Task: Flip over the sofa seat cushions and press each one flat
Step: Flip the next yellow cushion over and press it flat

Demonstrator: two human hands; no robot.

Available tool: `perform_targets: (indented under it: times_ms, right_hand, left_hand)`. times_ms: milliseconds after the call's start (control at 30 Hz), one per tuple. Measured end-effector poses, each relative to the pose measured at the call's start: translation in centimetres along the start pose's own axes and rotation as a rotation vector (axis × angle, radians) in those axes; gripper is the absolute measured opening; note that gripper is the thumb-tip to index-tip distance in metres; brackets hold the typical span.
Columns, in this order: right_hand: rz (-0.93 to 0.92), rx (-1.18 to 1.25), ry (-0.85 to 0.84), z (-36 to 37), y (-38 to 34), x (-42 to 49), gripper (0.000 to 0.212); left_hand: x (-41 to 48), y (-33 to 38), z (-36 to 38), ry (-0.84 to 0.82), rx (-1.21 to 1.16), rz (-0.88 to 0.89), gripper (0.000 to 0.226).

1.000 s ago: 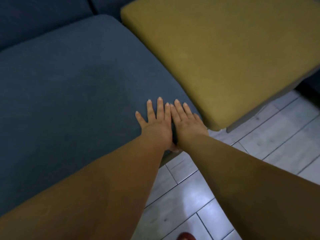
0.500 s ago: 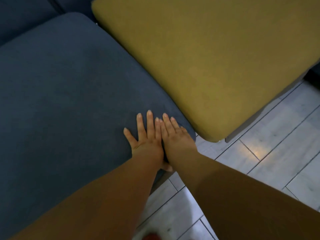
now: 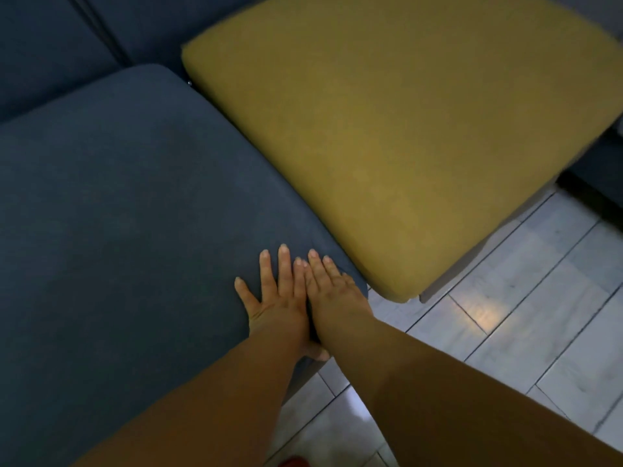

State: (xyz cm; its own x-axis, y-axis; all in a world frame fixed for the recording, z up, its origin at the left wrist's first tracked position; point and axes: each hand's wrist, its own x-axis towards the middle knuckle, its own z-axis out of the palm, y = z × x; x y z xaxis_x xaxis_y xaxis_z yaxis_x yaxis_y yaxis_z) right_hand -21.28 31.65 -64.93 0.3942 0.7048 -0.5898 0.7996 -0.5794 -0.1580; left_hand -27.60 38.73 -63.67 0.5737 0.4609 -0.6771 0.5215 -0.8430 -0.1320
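Pressing both palms flat on the front right corner of the dark blue seat cushion point(image 3: 128, 214). My left hand point(image 3: 276, 298) and right hand point(image 3: 332, 291) are lying side by side, touching, fingers spread out straight, gripping nothing. My left thumb is poking out under my right wrist at the cushion's front edge. The blue cushion is sitting on the sofa in front of me, its right edge running just beside the mustard yellow seat cushion point(image 3: 387, 146); whether they are touching all along the seam, I cannot tell. The blue back cushions point(image 3: 67, 38) are standing behind. The yellow one is overhanging the pale tiled floor point(image 3: 505, 332) at its near corner. I am judging both cushions as soft foam in woven fabric: bulky, fairly light, bending if lifted by one corner. For flipping, I am thinking the best hold is under the front edge, hands well apart. The fabric is looking grippy, not slick.
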Motion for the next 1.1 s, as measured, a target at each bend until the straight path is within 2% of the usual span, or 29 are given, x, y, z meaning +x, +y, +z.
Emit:
perform_targets:
  times_ms: [133,200,267,300,367,433,567,667,833,1100]
  right_hand:
    - [-0.185,0.062,0.052,-3.2,3.1,-1.9,0.094]
    - [-0.276,-0.005,0.225,-4.7,6.2,-2.6,0.084]
    - [-0.241,-0.051,0.379,-5.9,9.8,-3.6,0.088]
    - [-0.2,-0.088,0.375,-6.3,11.7,-4.0,0.096]
    - [-0.126,-0.214,0.26,-6.7,15.7,-4.1,0.119]
    - [-0.115,-0.371,0.202,-7.3,18.8,-3.7,0.135]
    - [-0.227,-0.428,0.219,-8.9,21.8,-2.6,0.114]
    - [-0.274,-0.427,0.244,-9.1,22.2,-1.2,0.129]
    - [-0.32,-0.407,0.255,-8.1,22.6,1.5,0.138]
    - [-0.285,-0.416,0.176,-7.8,21.7,4.0,0.134]
  left_hand:
    - [-1.8,1.1,-1.5,0.028,-0.062,-0.062,0.146]
    - [-2.2,3.4,-3.2,0.039,-0.155,-0.08,0.138]
    - [-2.1,7.0,-4.9,0.085,-0.211,-0.037,0.135]
    - [-1.8,9.0,-5.7,0.105,-0.236,-0.025,0.137]
    - [-0.8,12.6,-6.7,0.137,-0.278,-0.029,0.142]
    - [0.4,14.8,-7.1,0.16,-0.286,-0.061,0.147]
    - [1.2,16.7,-6.4,0.184,-0.301,-0.17,0.153]
    - [1.8,16.7,-6.0,0.232,-0.274,-0.199,0.151]
    - [4.1,15.6,-5.5,0.256,-0.283,-0.184,0.138]
    - [6.5,15.0,-5.7,0.162,-0.283,-0.157,0.127]
